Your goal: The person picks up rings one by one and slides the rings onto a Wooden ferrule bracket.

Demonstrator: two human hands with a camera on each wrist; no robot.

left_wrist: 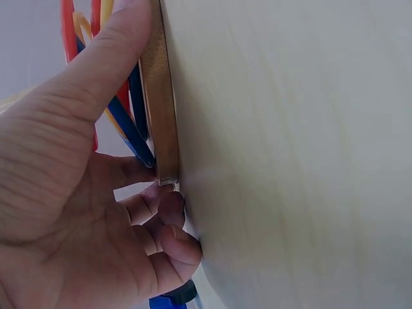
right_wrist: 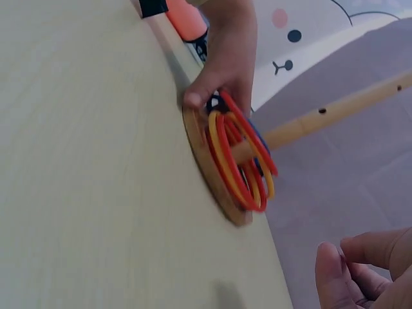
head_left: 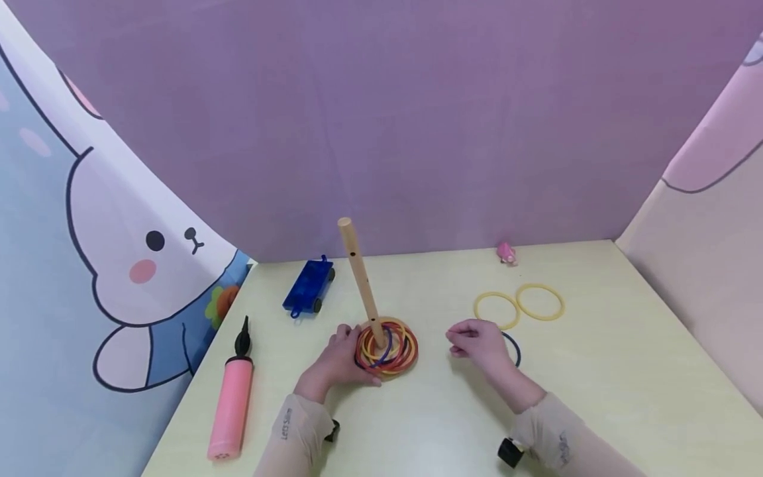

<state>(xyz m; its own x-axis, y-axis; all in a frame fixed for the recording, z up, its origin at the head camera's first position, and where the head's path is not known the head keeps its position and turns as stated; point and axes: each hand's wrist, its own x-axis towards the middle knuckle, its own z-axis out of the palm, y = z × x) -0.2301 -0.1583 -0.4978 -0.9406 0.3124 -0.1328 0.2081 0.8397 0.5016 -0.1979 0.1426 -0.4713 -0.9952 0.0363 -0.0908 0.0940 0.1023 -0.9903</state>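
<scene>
A wooden post (head_left: pixel 361 285) rises from a round wooden base (right_wrist: pixel 205 164), with several red, yellow and blue rings (head_left: pixel 401 364) piled around its foot. My left hand (head_left: pixel 341 358) grips the base's left edge, its thumb along the near side and fingers round the far side. To the right, my right hand (head_left: pixel 484 346) is over the table, apart from the post. Its fingers are loosely bent, thumb tip near the index finger, and nothing shows between them. A dark blue ring (head_left: pixel 517 351) lies partly hidden behind this hand. Just beyond are two yellow rings (head_left: pixel 561 306).
At the left of the table lies a pink hand pump (head_left: pixel 231 407) with a black nozzle. A blue toy cart (head_left: pixel 310 286) sits at the back left, and a small pink toy (head_left: pixel 507 253) near the back edge. A purple backdrop (head_left: pixel 417 132) stands behind the table.
</scene>
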